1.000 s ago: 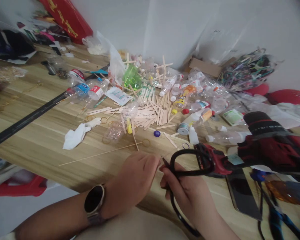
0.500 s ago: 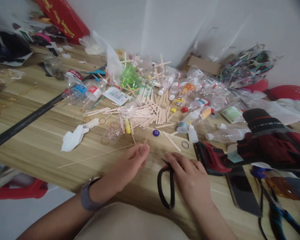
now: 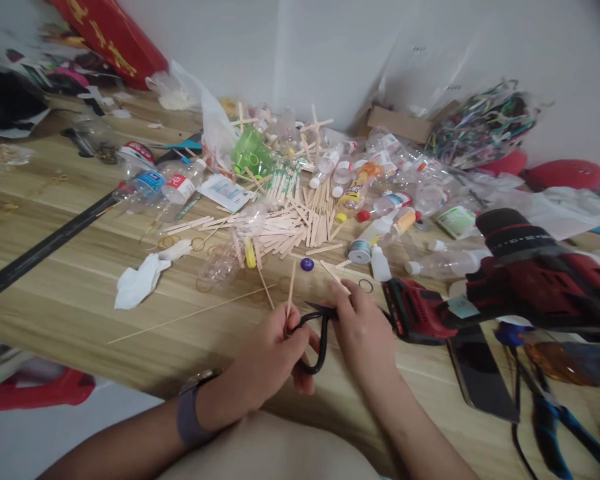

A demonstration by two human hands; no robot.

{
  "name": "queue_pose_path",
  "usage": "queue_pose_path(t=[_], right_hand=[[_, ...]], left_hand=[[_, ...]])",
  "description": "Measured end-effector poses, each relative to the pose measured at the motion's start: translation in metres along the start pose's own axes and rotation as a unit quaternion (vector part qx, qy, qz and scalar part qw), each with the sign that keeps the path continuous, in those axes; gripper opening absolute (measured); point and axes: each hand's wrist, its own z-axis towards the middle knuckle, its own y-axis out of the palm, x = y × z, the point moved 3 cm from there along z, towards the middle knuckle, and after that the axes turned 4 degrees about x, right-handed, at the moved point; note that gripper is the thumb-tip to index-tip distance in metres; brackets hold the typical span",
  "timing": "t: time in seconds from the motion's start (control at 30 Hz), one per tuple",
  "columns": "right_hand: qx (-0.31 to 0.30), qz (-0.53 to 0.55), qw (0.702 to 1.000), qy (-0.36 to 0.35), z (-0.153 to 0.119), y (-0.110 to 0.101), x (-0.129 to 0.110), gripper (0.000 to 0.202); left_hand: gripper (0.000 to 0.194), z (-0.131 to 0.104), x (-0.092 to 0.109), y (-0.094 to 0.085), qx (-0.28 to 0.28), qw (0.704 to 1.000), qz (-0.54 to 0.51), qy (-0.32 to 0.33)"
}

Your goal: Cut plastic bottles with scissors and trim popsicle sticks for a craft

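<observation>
My left hand (image 3: 270, 353), with a watch on its wrist, is closed, pinching a short thin wooden stick (image 3: 291, 285) that points up from the fingertips. Black-handled scissors (image 3: 324, 343) lie between my two hands. My right hand (image 3: 365, 330) is closed around them near the blades, its fingers curled over the top. One handle loop reaches across to my left hand's thumb and fingers and touches them; whether those fingers pass through it I cannot tell. Just beyond my left hand a long thin skewer (image 3: 190, 313) and a second thin stick (image 3: 265, 287) rest on the table.
Wooden sticks (image 3: 285, 233) are heaped mid-table, with plastic bottles (image 3: 450, 263) behind and beside them. A red and black power drill (image 3: 525, 287), a phone (image 3: 480, 373) and pliers (image 3: 555, 407) lie at the right. A crumpled tissue (image 3: 140, 280) is at the left.
The scissors have moved up and left with my right hand, their handle loop swinging over to my left hand. My left hand has turned and come lower, with the stick now standing clearly above its fingers.
</observation>
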Motion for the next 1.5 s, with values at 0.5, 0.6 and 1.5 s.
queue_pose_path(t=[0.5, 0.6, 1.5], right_hand=[[-0.095, 0.558, 0.766, 0.307, -0.009, 0.0, -0.027, 0.028], [-0.119, 0.604, 0.685, 0.389, -0.016, 0.007, -0.029, 0.034], [-0.093, 0.088, 0.965, -0.228, 0.01, -0.097, 0.048, 0.041]], left_hand=[[0.019, -0.004, 0.016, -0.008, 0.063, 0.879, 0.404, 0.247], [0.014, -0.008, 0.023, -0.006, -0.016, 0.868, 0.425, 0.257], [0.035, -0.022, 0.05, -0.032, -0.062, 0.896, 0.427, 0.106]])
